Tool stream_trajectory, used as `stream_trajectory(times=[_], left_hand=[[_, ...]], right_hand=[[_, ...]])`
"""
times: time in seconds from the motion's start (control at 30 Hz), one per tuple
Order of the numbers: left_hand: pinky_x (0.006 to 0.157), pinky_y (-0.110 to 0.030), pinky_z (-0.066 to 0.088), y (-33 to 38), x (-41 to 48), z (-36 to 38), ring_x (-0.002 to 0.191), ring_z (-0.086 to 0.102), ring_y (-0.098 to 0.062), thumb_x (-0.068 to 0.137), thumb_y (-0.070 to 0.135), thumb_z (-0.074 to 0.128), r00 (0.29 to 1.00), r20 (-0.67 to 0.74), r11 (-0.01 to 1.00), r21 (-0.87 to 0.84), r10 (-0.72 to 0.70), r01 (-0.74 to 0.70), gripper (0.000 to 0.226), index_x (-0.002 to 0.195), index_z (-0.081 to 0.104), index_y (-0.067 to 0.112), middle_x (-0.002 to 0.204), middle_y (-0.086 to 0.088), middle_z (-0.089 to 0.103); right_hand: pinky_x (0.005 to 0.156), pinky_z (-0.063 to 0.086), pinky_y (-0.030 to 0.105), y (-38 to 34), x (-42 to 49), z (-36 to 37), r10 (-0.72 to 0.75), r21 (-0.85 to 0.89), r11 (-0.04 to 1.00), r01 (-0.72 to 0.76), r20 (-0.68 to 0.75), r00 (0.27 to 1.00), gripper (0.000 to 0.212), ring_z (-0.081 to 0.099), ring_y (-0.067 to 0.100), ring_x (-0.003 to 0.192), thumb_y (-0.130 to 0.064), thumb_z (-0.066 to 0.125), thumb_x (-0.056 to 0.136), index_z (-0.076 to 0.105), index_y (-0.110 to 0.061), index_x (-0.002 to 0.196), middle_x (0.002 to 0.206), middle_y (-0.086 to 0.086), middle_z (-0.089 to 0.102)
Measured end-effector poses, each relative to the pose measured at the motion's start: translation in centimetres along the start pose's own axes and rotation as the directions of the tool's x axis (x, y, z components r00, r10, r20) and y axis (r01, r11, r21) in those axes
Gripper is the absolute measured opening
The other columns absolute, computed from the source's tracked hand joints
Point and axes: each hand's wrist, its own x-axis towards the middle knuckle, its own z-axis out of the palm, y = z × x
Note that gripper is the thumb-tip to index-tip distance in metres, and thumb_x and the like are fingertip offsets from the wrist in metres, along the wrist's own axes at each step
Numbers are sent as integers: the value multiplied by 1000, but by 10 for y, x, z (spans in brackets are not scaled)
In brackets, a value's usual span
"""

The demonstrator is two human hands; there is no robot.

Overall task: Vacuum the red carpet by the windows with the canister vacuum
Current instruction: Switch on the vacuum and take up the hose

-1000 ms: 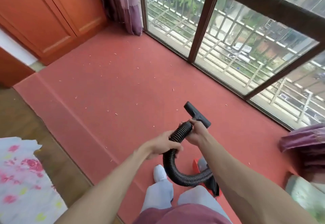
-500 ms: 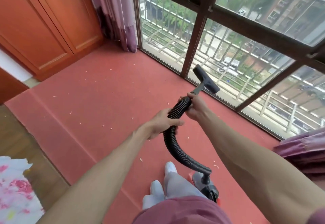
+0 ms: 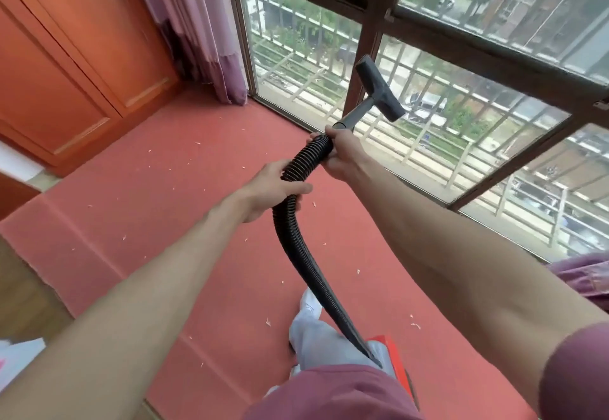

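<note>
Head view — left hand (image 3: pixel 270 185), right hand (image 3: pixel 344 153) grip hose (image 3: pixel 296 248) — flecked red carpet (image 3: pixel 158 209) by windows (image 3: pixel 461 67).

Maroon short sleeve (image 3: pixel 575 373), maroon shirt front (image 3: pixel 329 393), pale grey trousers (image 3: pixel 319 340), white footwear (image 3: pixel 309 304), bare forearms (image 3: pixel 131 314)

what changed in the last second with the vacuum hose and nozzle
The nozzle rose from low over the red carpet to up before the window glass, and the black hose pulled out of its loop into a long curve. Unchanged: left hand grips the hose lower down, right hand grips its top end.
</note>
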Motion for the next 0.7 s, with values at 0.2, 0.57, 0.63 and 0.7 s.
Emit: stream_trajectory(times=[0.2,0.57,0.63,0.7], left_hand=[[52,-29,50,8,79,-12,56,58,-22,84,3,73,996,33,995,60,-80,77,20,93,57,12,69,-8,58],[54,-26,51,13,180,55,55,58,-19,85,3,73,915,350,979,115,-200,170,24,99,54,7,71,-8,57],[59,-30,53,9,190,66,59,58,-20,85,3,73,872,428,971,144,-236,192,27,104,55,5,75,-9,57],[63,-34,54,5,197,76,61,58,-22,85,3,73,823,497,961,184,-274,208,30,109,55,0,78,-11,57]], right_hand=[[49,56,32,-17,81,-4,4,9,1000,-3,-122,993,22,61,26,59,-5,50,99,47,0,120,77,17,59],[50,54,29,-65,130,-98,71,54,997,-56,-351,934,4,55,23,59,-4,46,97,44,-4,100,70,14,54],[50,54,30,-67,129,-117,61,56,998,-41,-411,910,11,55,23,59,-4,47,97,43,-3,107,73,15,54],[50,54,30,-65,125,-135,50,95,995,-6,-468,882,13,54,22,60,-4,48,98,42,-2,109,75,14,52]])
